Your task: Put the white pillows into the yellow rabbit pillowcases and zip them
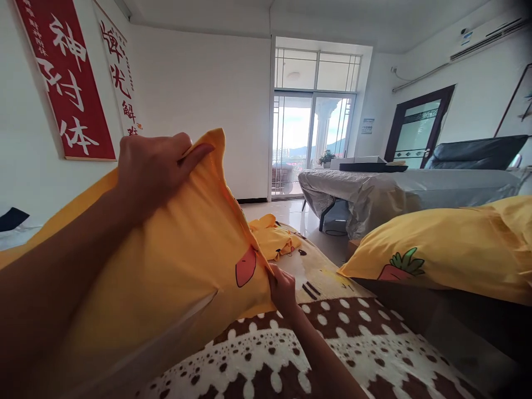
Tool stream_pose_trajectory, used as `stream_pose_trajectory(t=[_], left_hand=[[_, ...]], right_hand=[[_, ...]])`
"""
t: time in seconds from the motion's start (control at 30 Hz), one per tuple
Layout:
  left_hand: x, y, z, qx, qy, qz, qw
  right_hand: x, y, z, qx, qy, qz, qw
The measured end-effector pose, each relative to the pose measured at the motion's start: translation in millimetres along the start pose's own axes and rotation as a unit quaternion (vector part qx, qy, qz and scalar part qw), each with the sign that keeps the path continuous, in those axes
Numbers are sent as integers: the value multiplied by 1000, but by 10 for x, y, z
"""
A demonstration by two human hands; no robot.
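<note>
A yellow pillowcase with a pink printed figure fills the left and middle of the head view, bulging as if a pillow is inside; the filling itself is hidden. My left hand grips its upper edge near the top corner, thumb along the fabric. Lower down the same open-looking edge, my right hand is closed on the cloth. Between the two hands the edge hangs in a slanting line. A crumpled yellow cloth lies just beyond it on the patterned blanket.
Another yellow pillow with a carrot-like print rests at the right on a dark surface. Behind it stands a plastic-covered table bearing a black tray. A dark chair is beyond, and a glass door at the back.
</note>
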State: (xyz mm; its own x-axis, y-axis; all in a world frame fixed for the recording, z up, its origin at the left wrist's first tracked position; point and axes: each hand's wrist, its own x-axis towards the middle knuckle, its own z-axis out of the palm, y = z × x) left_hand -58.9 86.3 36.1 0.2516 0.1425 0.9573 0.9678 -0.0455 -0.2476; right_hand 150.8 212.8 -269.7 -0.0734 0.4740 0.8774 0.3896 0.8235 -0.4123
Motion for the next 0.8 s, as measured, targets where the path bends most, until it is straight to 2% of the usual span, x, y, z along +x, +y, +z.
stream_pose_trajectory(t=[0.07,0.13,0.2,0.27,0.33,0.4,0.47,0.53,0.63,0.7,0.8], left_hand=[[2,-59,-50,7,14,-7,1000],[-3,-111,-76,13,29,-18,999],[-13,-150,-89,21,44,-30,998],[-24,-166,-101,31,54,-43,997],[-37,-156,-118,34,59,-48,996],[-49,-125,-142,30,64,-42,997],[-57,-85,-168,30,66,-31,997],[-59,-48,-196,37,59,-22,997],[-55,-7,-227,36,39,-15,998],[-53,13,-235,24,37,-5,999],[-58,26,-230,8,37,7,999]], right_hand=[[31,-77,9,37,1,30,999],[54,-187,-21,113,-19,91,989],[75,-299,-90,195,-50,168,965],[107,-391,-178,248,-74,212,942],[159,-460,-261,297,-105,221,923],[227,-513,-318,354,-165,227,892],[299,-560,-337,396,-230,246,854],[355,-612,-319,407,-268,256,835],[384,-697,-227,379,-274,232,853],[363,-734,-128,326,-249,184,893],[284,-697,54,198,-160,110,961]])
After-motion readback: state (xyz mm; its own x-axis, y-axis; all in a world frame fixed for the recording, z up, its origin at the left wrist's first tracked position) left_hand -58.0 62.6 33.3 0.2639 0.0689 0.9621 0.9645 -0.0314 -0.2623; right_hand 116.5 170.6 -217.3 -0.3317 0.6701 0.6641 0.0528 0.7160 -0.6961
